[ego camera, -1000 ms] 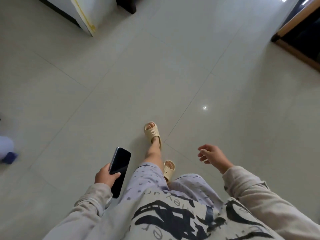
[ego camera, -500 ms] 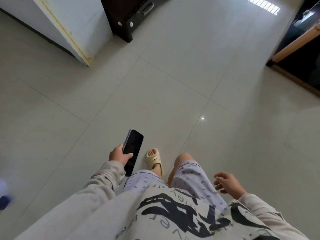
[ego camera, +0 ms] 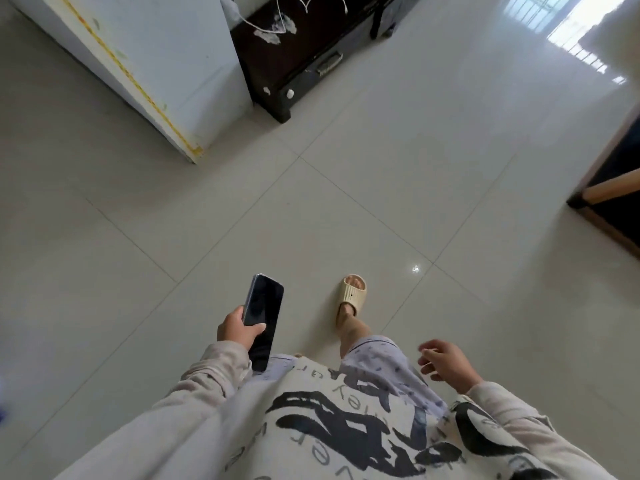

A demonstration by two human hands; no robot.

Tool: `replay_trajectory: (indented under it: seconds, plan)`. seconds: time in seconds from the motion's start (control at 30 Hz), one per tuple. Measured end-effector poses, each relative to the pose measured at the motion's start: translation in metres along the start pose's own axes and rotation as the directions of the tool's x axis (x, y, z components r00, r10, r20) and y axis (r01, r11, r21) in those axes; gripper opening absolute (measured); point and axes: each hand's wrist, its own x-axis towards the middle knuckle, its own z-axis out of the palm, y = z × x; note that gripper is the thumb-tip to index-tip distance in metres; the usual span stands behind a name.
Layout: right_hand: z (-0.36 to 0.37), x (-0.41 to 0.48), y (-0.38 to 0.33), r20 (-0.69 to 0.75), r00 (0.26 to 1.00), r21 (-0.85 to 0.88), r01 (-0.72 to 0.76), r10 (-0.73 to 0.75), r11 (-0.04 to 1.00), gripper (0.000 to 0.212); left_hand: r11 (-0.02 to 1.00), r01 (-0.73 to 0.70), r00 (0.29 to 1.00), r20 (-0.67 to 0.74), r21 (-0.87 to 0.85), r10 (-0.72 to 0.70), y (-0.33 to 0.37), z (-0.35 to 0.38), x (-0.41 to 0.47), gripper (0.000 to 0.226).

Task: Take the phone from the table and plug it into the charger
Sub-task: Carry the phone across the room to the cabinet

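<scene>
Head view: left hand (ego camera: pixel 239 329) wrapped around dark phone (ego camera: pixel 262 320), right hand (ego camera: pixel 445 365) loosely curled, empty.

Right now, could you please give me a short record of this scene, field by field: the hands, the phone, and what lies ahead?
left hand: left hand grips the phone by its lower half, screen dark and facing up
right hand: right hand empty, fingers loosely curled
stance: walking on the tiled floor, one cream slipper stepping forward
ahead: dark cabinet with a white cable lying on top, beside a white appliance
phone status: carried, not yet plugged in
</scene>
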Motion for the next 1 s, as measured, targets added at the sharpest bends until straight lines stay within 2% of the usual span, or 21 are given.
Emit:
replay_trajectory:
  seconds: [0.23,0.43,0.5,0.67,0.73,0.87,1.0]
  plan:
    - [-0.075,0.052,-0.127,0.052,0.987,-0.076,0.156,-0.152,0.985,0.019,0.986,0.162,0.987,-0.024,0.033,-0.161,0.059,0.007,0.033,0.028]
    - [-0.11,0.08,-0.197,0.073,0.973,-0.07,0.224,-0.219,0.972,0.024,0.985,0.17,0.985,-0.013,-0.018,-0.17,0.115,0.008,0.059,0.025]
    - [-0.121,0.092,-0.218,0.073,0.975,-0.064,0.213,-0.208,0.975,0.024,0.986,0.164,0.986,-0.014,-0.007,-0.164,0.141,0.004,0.076,0.019]
    - [-0.148,0.122,-0.265,0.057,0.988,-0.062,0.15,-0.146,0.987,0.024,0.991,0.135,0.991,-0.013,0.012,-0.135,0.212,-0.008,0.13,0.022]
    - [-0.161,0.135,-0.282,0.032,0.993,-0.046,0.113,-0.112,0.993,0.025,0.994,0.1,0.995,-0.003,0.036,-0.1,0.246,-0.016,0.154,0.017]
    - [-0.189,0.15,-0.307,0.006,1.0,0.004,0.004,-0.004,1.0,0.024,0.991,0.014,0.999,0.033,0.132,-0.018,0.317,-0.037,0.191,0.026]
    - [-0.217,0.161,-0.333,-0.013,0.997,0.022,-0.073,0.073,0.997,0.026,0.985,-0.093,0.995,0.043,0.147,0.088,0.392,-0.056,0.224,0.028]
